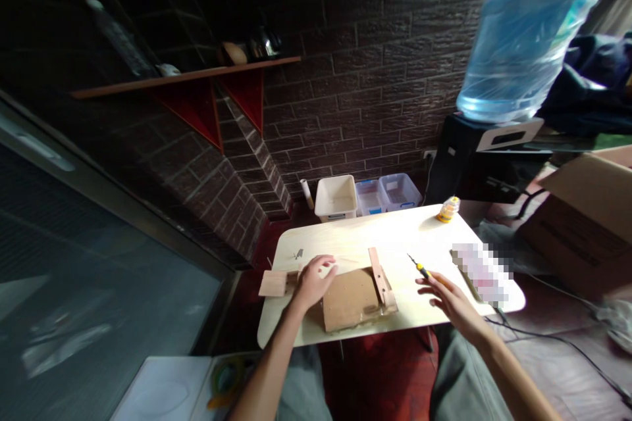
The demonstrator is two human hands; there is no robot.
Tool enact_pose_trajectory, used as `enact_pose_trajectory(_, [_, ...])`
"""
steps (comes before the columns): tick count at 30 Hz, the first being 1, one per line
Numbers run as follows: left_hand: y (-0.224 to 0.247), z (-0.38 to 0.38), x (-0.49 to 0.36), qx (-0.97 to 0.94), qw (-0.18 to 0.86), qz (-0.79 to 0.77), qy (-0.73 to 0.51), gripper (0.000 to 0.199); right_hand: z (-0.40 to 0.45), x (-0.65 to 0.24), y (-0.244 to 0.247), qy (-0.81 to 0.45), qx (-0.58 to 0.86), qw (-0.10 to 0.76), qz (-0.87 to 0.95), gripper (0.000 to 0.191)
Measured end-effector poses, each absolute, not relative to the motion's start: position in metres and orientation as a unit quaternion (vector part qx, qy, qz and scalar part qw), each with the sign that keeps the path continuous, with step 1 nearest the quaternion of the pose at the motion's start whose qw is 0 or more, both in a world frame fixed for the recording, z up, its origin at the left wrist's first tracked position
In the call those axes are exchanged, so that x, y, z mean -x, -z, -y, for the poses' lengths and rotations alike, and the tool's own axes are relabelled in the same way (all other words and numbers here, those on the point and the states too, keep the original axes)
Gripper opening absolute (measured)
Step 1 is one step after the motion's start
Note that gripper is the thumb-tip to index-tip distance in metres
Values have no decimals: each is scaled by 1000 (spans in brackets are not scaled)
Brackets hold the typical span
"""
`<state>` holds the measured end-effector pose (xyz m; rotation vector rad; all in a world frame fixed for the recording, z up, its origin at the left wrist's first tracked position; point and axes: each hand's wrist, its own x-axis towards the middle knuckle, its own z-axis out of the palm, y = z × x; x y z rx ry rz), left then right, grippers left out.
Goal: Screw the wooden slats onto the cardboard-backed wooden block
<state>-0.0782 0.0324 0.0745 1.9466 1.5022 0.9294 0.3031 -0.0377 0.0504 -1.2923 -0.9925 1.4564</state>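
My right hand (447, 299) holds a screwdriver (421, 269) with a yellow and black handle, near its rear end. Its thin shaft points up and left above the table, and my other right fingers are loosely bent. My left hand (315, 281) is curved over the left edge of a brown cardboard box or panel (348, 299), thumb and fingertips apart. Across the right side of the cardboard lies a light wooden strip (378, 276) with dark holes. A small wooden block piece (273, 283) sits left of my left hand, partly past the table edge.
The pale table (340, 237) also bears small dark metal bits (299, 254), a yellow-based clear container (448, 210) and a pixelated flat object (481, 275). Plastic bins (336, 197) stand behind it. A cable (543, 335) runs off right, near a large cardboard carton (582, 223).
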Motion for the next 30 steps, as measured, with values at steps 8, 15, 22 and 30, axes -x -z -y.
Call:
enact_pose_trajectory(8, [-65, -91, 193, -601, 233, -731, -225, 28, 55, -287, 11, -683, 476, 500, 237, 44])
enact_pose_trajectory(15, [-29, -114, 196, -583, 252, -765, -109, 22, 51, -283, 43, -715, 437, 509, 197, 35])
enact_pose_trajectory(22, [-19, -120, 189, -583, 280, -756, -97, 19, 51, -282, 49, -706, 463, 499, 194, 38])
enact_pose_trajectory(30, [-30, -107, 186, -580, 319, -733, -156, 28, 58, -278, 57, -702, 476, 488, 208, 39])
